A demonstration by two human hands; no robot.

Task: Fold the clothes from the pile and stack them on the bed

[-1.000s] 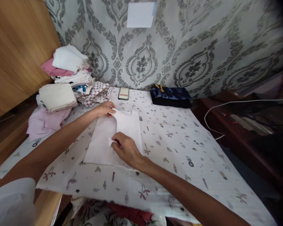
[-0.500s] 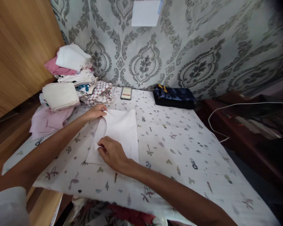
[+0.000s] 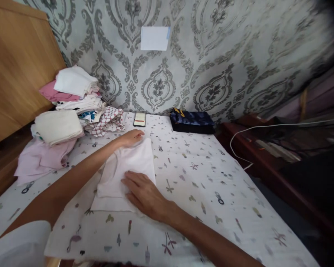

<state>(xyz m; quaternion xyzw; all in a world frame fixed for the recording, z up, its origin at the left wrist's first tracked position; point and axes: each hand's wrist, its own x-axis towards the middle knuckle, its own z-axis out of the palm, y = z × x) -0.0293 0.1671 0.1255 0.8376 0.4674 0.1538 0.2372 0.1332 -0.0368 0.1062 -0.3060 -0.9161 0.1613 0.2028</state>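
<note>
A white garment (image 3: 135,159), folded into a rough rectangle, lies on the bed sheet in front of me. Its left part is folded over toward the middle, and a layer sticks out along the lower left. My right hand (image 3: 144,193) rests on the lower right of the garment, palm down with fingers stretched out. At the top edge of the cloth is my left hand (image 3: 131,138), its fingers extended to the right and holding nothing that I can see. The underside of both hands is hidden.
Stacked folded clothes (image 3: 72,100) lean at the back left beside a wooden cabinet (image 3: 13,55). A small framed card (image 3: 139,119) lies near the wall. Dark folded clothes (image 3: 193,121) sit at the back right. A white cable (image 3: 256,128) crosses the dark red furniture (image 3: 256,148).
My right hand has let go of the pinched fold and now lies flat on the cloth. My left hand has moved right along the top edge with its fingers straightened. The view has shifted.
</note>
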